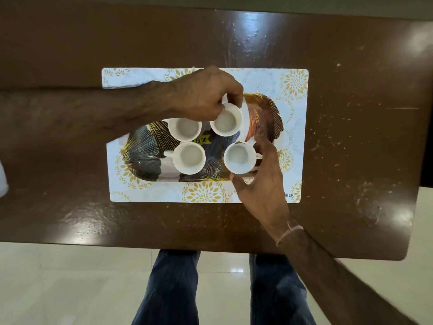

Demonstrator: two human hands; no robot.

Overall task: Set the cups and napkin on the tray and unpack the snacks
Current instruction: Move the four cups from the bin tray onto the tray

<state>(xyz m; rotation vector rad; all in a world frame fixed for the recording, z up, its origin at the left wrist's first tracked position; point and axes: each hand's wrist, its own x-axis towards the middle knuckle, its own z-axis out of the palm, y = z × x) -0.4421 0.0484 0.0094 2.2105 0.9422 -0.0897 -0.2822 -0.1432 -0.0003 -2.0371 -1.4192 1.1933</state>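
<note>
Several white cups stand on a leaf-patterned tray (267, 116) with a yellow price sticker (199, 140) in its middle. My left hand (206, 92) reaches in from the left and grips the far right cup (226, 121) by its rim and handle. My right hand (262, 181) holds the near right cup (239, 157) at its side. The far left cup (185, 129) and the near left cup (189, 158) stand free on the tray. No napkin or snacks are in sight.
The tray lies on a white placemat with gold flower prints (295, 90), on a scratched brown table (351, 137). The table's near edge runs just above my legs in blue jeans (173, 287). A pale object shows at the far left edge (2, 179).
</note>
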